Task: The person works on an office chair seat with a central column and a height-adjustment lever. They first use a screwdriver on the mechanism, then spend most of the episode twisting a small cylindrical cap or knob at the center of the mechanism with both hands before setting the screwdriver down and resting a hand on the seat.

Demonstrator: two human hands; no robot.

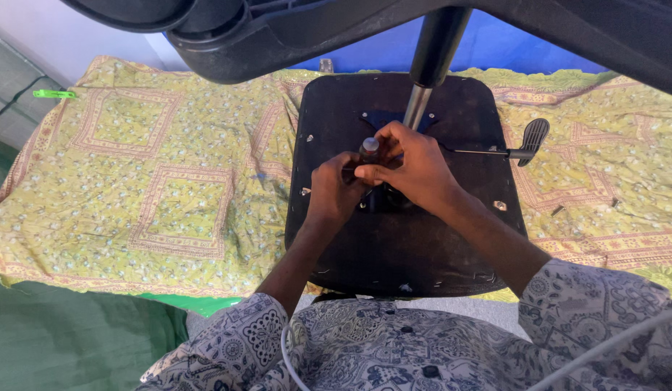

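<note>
Yellow patterned cloth point(169, 181), upturned black chair seat point(394, 246), left hand point(336, 190) and right hand point(412, 165) gripping dark handle point(369, 147)

One view is given, taken from a camera worn on the head and aimed steeply down and forward. The hands point(383, 177) are seen close, just above centre, over the seat underside point(401, 239). The wearer's sleeves are cut by the edge at 6 o'clock. The chair base point(227, 36) is caught very near the lens at 12 o'clock. The cloth point(155, 181) is taken in from 9 to 3 o'clock
</note>
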